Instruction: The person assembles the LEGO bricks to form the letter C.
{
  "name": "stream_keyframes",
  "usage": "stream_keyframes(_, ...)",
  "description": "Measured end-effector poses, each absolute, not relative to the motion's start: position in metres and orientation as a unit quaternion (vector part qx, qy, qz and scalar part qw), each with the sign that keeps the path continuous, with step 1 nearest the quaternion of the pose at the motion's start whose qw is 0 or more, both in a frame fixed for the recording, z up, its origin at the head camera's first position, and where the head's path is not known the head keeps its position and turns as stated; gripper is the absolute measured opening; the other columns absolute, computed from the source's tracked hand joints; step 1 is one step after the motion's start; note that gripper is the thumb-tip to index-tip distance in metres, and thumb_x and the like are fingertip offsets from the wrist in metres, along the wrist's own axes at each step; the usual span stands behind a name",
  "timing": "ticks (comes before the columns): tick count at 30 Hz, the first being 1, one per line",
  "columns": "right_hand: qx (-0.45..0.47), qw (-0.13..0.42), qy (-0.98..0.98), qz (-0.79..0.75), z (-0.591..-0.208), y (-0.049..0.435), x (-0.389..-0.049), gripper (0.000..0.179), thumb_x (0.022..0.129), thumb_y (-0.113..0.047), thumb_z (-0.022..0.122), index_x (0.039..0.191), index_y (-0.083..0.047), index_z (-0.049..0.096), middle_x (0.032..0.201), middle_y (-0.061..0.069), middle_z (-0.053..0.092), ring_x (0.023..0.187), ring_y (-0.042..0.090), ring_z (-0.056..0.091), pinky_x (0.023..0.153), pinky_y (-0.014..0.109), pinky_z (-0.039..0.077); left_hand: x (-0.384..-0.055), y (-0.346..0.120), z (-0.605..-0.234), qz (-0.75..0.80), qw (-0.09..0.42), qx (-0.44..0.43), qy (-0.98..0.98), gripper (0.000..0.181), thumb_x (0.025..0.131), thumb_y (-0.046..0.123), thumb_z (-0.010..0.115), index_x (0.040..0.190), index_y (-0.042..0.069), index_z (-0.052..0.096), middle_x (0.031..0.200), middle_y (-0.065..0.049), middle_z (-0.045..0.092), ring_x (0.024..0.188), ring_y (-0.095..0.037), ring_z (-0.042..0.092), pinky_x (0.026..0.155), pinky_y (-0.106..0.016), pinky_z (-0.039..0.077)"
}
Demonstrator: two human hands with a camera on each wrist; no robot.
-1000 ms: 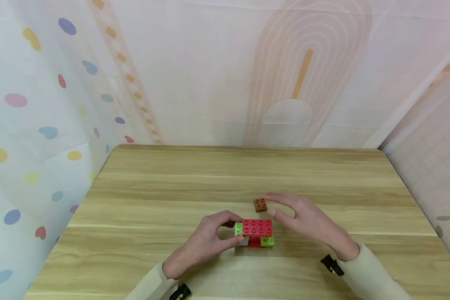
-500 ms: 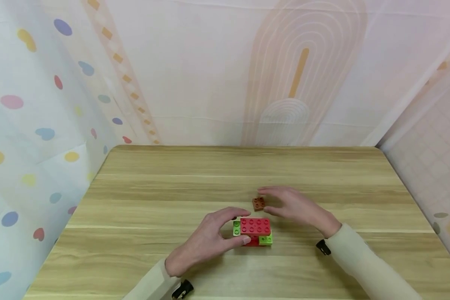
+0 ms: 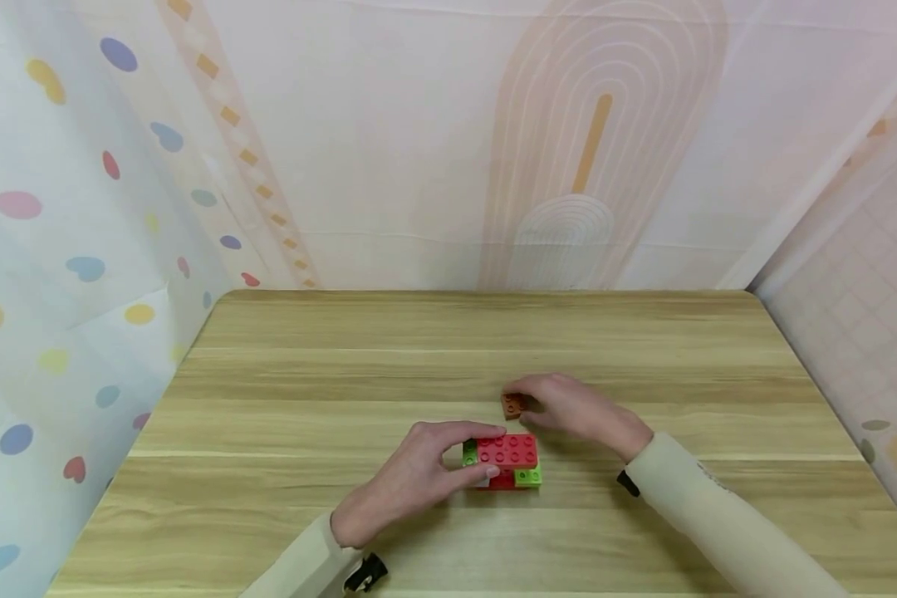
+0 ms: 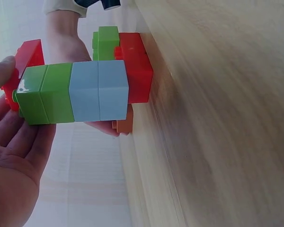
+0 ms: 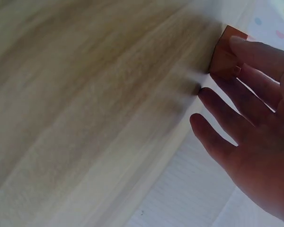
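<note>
A small structure of toy bricks stands on the wooden table. A long red brick (image 3: 512,450) tops it. Below, the left wrist view shows a green brick (image 4: 43,92), a light blue brick (image 4: 99,91) and a red base brick (image 4: 137,66), with another green brick (image 4: 108,43) on the base's other end. My left hand (image 3: 407,473) grips the upper part of the structure from the left, thumb in front and fingers behind. Just beyond it, my right hand (image 3: 574,409) pinches a brown four-stud brick (image 5: 222,59) between thumb and fingers, low at the tabletop.
The wooden table (image 3: 329,349) extends around both hands. A patterned cloth (image 3: 396,149) hangs along its back edge and sides. A black strap piece (image 3: 366,573) sits at the left cuff.
My right hand has moved left and closed its thumb and fingers on the brown brick. The left hand's fingers and thumb have slid slightly right along the red brick. The view has shifted a little.
</note>
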State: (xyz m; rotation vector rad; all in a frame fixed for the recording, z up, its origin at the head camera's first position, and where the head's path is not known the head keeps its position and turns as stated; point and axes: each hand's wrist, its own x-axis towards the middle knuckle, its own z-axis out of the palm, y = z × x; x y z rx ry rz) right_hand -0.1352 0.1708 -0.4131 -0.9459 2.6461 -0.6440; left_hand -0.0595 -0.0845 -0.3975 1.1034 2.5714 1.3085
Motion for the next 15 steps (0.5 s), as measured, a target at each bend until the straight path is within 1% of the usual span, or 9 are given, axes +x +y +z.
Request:
stream_keyframes(9,-0.319,0.086,0.918,-0.221,-0.409,0.175,-0.13,0.042,0.095,-0.011,0.076,0.135,-0.002,0.066,0.129,0.012,0.07,0.119,0.028,0.066,0.103,0.045,0.054,-0.06,-0.084,-0.399,0.427,0.028,0.35,0.833,0.036,0.095,0.025,0.078,0.129,0.013,0.072,0.121,0.001,0.075,0.109,-0.009,0.068,0.095,-0.033,0.057)
stream_keyframes(15,-0.317,0.058,0.919,-0.227,-0.406,0.182,-0.121,0.042,0.095,-0.01,0.076,0.135,-0.004,0.066,0.129,0.011,0.069,0.12,0.029,0.065,0.102,0.047,0.054,-0.061,-0.084,-0.4,0.43,0.019,0.354,0.83,0.037,0.093,0.023,0.08,0.129,0.013,0.072,0.119,0.0,0.076,0.106,-0.008,0.069,0.091,-0.031,0.058)
